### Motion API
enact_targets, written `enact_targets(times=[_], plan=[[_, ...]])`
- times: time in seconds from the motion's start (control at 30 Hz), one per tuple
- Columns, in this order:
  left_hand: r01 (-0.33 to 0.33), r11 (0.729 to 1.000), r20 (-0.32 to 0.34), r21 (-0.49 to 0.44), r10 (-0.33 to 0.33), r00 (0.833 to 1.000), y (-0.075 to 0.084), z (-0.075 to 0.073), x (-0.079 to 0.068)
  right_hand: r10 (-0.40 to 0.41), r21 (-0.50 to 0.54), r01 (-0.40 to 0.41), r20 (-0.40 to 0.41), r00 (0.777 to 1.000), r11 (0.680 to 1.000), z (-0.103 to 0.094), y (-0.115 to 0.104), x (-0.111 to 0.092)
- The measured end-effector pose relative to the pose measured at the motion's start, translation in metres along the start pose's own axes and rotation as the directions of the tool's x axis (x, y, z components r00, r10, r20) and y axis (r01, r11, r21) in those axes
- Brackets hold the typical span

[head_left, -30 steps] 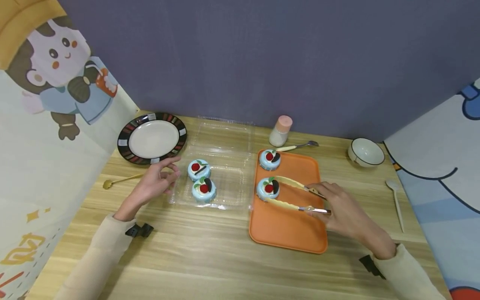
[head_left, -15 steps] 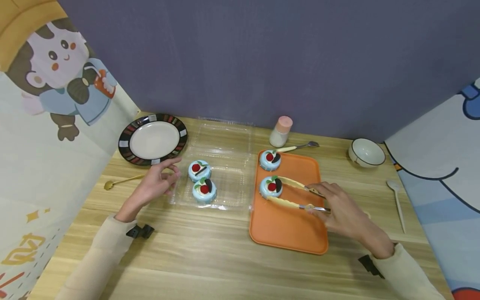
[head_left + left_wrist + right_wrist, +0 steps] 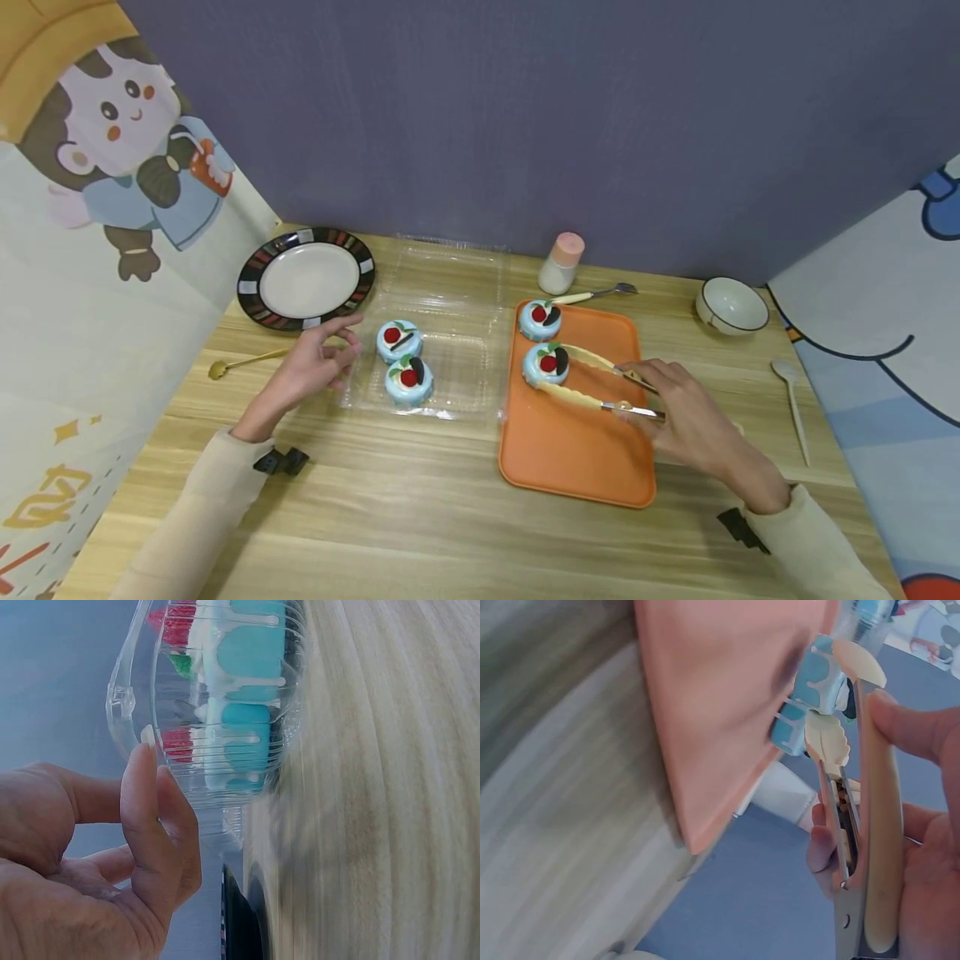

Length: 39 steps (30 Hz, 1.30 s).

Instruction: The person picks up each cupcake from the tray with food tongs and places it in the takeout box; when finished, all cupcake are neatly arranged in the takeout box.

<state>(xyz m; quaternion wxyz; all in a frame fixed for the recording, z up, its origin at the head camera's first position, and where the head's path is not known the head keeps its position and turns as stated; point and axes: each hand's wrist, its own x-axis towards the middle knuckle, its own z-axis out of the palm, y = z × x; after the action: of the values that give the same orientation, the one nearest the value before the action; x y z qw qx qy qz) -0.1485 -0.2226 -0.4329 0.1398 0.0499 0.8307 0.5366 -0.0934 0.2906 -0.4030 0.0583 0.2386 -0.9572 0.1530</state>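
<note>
My right hand grips a pair of food tongs with cream scalloped tips. Between the tips is a light-blue mini cake topped with a red berry and dark cookie; in the right wrist view it looks raised off the orange tray. A second such cake sits at the tray's back left corner. Beside the left edge of an opened clear plastic container is my left hand, fingers loosely bent, a fingertip by the rim. Inside stand two blue cakes, a rear one and a front one.
A dark-rimmed plate and a gold spoon lie at the left. Behind the tray are a pink-capped shaker and a fork. To the right, a small bowl and a pale spoon. A dark wall bounds the back.
My right hand's tongs and the cake between them have shifted slightly right and toward the back of the tray. The left hand has stayed by the container.
</note>
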Motion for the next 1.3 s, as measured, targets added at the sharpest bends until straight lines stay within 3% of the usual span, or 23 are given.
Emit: enact_targets(times=[0.27, 0.4, 0.7, 0.87, 1.03, 1.3], plan=[[0.007, 1.000, -0.014, 0.001, -0.007, 1.000, 0.001, -0.002, 0.000, -0.064, 0.034, 0.068, -0.120, 0.991, 0.997, -0.006, -0.013, 0.025], [0.005, 1.000, -0.014, 0.002, -0.005, 1.000, 0.002, -0.003, -0.001, -0.091, 0.055, 0.099, -0.130, 0.987, 0.994, -0.005, -0.029, 0.045], [0.025, 1.000, -0.004, 0.014, -0.025, 1.000, 0.001, 0.000, 0.000, -0.134, 0.066, 0.132, 0.013, 0.991, 0.989, 0.014, -0.067, 0.085], [0.022, 0.999, -0.006, 0.023, -0.022, 1.000, 0.001, 0.003, 0.000, -0.153, 0.005, 0.154, 0.102, 0.983, 0.988, 0.026, -0.077, 0.099], [0.015, 1.000, -0.010, 0.021, -0.015, 1.000, 0.001, 0.003, 0.000, -0.181, -0.043, 0.188, 0.130, 0.975, 0.981, 0.030, -0.083, 0.111], [0.005, 1.000, -0.002, 0.006, -0.005, 1.000, 0.000, 0.001, 0.000, -0.203, 0.006, 0.204, 0.155, 0.967, 0.979, 0.037, -0.084, 0.122]])
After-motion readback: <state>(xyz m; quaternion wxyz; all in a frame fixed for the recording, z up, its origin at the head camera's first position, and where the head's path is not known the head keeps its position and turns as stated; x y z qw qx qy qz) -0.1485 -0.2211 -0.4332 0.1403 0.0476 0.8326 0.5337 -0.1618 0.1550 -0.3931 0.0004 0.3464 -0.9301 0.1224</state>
